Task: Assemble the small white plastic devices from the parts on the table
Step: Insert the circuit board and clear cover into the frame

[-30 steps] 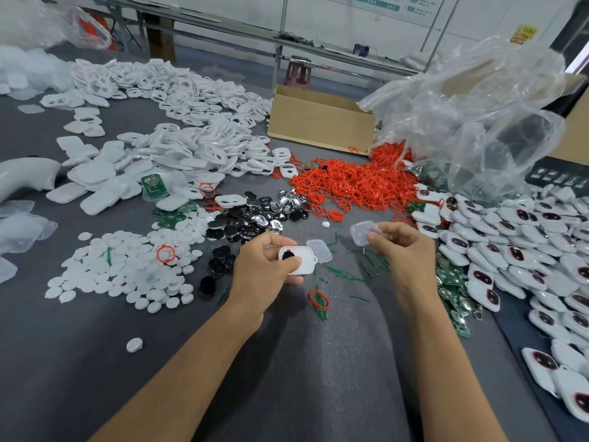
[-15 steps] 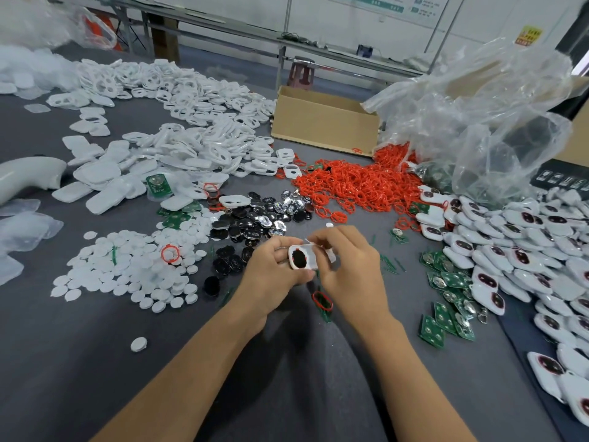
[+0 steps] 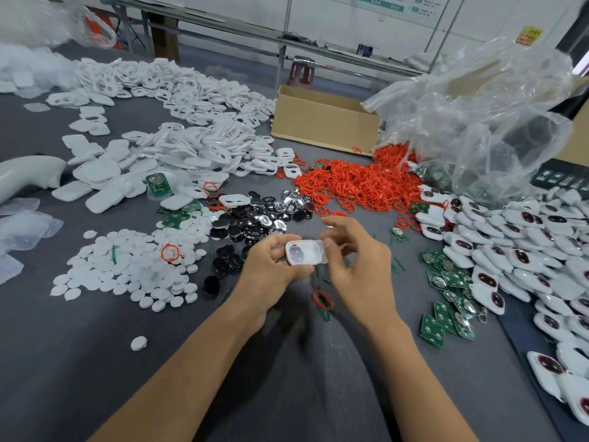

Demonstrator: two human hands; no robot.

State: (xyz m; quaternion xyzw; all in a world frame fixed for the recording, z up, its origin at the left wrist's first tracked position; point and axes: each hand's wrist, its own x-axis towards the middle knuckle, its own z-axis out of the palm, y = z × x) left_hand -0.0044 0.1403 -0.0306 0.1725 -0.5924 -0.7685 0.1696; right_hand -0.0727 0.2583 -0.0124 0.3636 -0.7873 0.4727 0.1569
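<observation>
My left hand (image 3: 274, 265) grips a small white device shell (image 3: 302, 252) just above the grey table, its face turned up with a translucent cover lying over it. My right hand (image 3: 357, 260) is beside it on the right, thumb tip touching the cover's right edge, other fingers loosely spread above. Around lie the parts: white shells (image 3: 178, 161), white round discs (image 3: 127, 269), black and silver button pads (image 3: 255, 218), red rubber rings (image 3: 357, 183), green circuit boards (image 3: 446, 317), and assembled white devices (image 3: 522, 244) at the right.
A cardboard box (image 3: 322, 122) stands at the back, a crumpled clear plastic bag (image 3: 484, 122) to its right. One red ring (image 3: 322, 299) lies just below my hands. A white curved object (image 3: 28, 177) sits at the left edge. Bare grey table surface (image 3: 95, 362) lies near me.
My right hand brought a clear cover from the right onto the shell in my left hand. It now sits on the shell, and my right fingers have lifted off.
</observation>
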